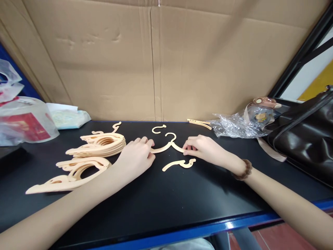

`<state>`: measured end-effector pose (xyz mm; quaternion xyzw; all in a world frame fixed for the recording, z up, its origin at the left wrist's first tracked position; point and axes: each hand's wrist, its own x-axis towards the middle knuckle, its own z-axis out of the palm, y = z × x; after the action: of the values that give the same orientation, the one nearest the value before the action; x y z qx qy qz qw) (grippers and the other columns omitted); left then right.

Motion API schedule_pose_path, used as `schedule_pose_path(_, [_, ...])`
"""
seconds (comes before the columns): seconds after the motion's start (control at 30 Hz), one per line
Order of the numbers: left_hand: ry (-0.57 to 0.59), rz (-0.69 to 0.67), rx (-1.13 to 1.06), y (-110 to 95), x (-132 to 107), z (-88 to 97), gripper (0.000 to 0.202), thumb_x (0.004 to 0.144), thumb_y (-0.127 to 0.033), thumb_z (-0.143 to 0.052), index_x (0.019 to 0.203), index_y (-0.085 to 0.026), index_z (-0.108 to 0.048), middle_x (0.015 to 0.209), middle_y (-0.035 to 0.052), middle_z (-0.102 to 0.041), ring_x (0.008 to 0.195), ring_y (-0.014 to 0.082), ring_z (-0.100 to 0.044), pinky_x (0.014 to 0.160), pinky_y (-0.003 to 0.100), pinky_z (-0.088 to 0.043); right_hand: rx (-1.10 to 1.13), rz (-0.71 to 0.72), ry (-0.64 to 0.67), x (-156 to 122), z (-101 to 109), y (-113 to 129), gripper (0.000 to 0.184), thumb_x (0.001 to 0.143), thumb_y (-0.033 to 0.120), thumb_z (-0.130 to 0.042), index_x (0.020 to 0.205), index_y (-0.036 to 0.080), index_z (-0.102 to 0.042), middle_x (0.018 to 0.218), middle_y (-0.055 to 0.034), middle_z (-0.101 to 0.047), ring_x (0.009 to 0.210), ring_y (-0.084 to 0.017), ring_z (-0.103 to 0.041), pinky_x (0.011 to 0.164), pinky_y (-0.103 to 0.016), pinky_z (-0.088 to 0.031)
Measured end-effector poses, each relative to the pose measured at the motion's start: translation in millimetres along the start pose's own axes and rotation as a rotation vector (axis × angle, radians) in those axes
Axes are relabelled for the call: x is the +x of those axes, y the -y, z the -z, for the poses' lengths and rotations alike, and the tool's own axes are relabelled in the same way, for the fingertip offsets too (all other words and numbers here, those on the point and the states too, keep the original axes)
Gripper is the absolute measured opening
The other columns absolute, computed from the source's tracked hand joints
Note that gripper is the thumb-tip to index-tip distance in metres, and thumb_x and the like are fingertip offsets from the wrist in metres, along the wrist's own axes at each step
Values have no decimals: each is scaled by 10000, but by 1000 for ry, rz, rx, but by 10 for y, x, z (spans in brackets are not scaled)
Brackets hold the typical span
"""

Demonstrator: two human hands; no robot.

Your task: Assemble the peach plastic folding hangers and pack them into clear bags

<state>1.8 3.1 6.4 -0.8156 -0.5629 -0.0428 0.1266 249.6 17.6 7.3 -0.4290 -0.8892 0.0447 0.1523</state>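
Observation:
A small cream folding hanger (171, 143) lies between my hands, its hook pointing away from me and its two arms spread. My left hand (137, 154) grips the end of its left arm. At the tip of the right arm, my right hand (201, 148) pinches with thumb and fingers. Just beyond the hanger is a loose hook (158, 129). Nearer to me lies a loose curved hanger piece (179, 164). Left of my left hand sits a stack of folded hangers (100, 146), with more folded hangers (75, 173) in front of it, partly behind my forearm.
Crumpled clear plastic (231, 125), thin cream strips (199, 123) and a clear cup with a brown lid (261, 110) lie at the back right, beside a black bag (307, 139). A plastic bag (28, 118) and a tissue pack (69, 116) stand left. Cardboard (109, 62) walls the back.

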Motion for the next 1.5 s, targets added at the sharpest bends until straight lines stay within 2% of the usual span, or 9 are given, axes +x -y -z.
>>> schedule_pose_path(0.2, [-40,-50,17,-86,-41,24,240,878,-223,-424,994,-150,-621,937,82,-636,882,256,-613,712,356,-454,57,-7,-44,-7,-60,63,176,902,337,-561,848,208,-668,795,9,-624,682,-108,-567,610,-233,-380])
schedule_pose_path(0.47, [-31,-10,21,-111,-58,50,249,906,-296,-466,1042,-144,-610,936,71,-627,777,250,-634,598,327,-429,46,31,-31,-4,-63,92,231,925,391,-510,896,217,-659,828,4,-619,707,-117,-563,611,-233,-398])
schedule_pose_path(0.67, [-51,-67,67,-130,-83,49,306,942,-334,-413,990,-125,-629,918,104,-629,912,291,-599,708,373,-456,-66,56,-151,-48,124,88,243,929,373,-505,876,192,-659,918,-37,-623,839,-161,-574,720,-271,-422])
schedule_pose_path(0.87, [-15,-56,57,-140,-84,46,273,930,-317,-441,1024,-122,-606,925,109,-637,877,288,-616,698,370,-447,85,91,125,-104,218,173,242,798,449,-661,855,214,-684,802,12,-636,701,-124,-571,602,-236,-385])
schedule_pose_path(1.03, [20,-58,-27,-116,-80,65,196,906,-289,-451,950,-167,-598,835,67,-663,766,257,-648,618,327,-402,64,85,245,-141,240,142,106,842,284,-618,867,223,-701,608,51,-572,525,-88,-494,531,-221,-342])
schedule_pose_path(1.2, [171,-44,-169,-89,-120,223,160,859,-324,-506,938,-204,-575,698,18,-662,618,231,-631,522,292,-340,141,81,327,-171,360,-41,136,852,207,-548,844,216,-683,770,12,-674,646,-113,-592,582,-219,-399])
schedule_pose_path(1.33, [118,-45,-22,-196,-80,374,232,865,-387,-539,914,-160,-550,826,85,-676,752,268,-636,625,333,-414,44,-39,313,-175,393,-170,161,841,317,-570,791,211,-681,815,-16,-693,687,-150,-616,601,-251,-417])
schedule_pose_path(1.4, [53,-135,-40,-291,-8,377,186,897,-321,-504,932,-146,-556,919,107,-658,881,276,-618,703,349,-441,18,-101,286,-174,371,-215,213,792,418,-635,784,206,-659,788,-17,-688,688,-165,-614,592,-259,-418])
schedule_pose_path(1.5, [-20,-302,-155,-449,145,266,230,924,-262,-466,1083,-119,-551,1078,128,-621,1040,282,-570,812,372,-453,43,-143,249,-174,323,-254,218,778,408,-649,830,197,-638,729,-8,-675,647,-160,-601,559,-252,-411])
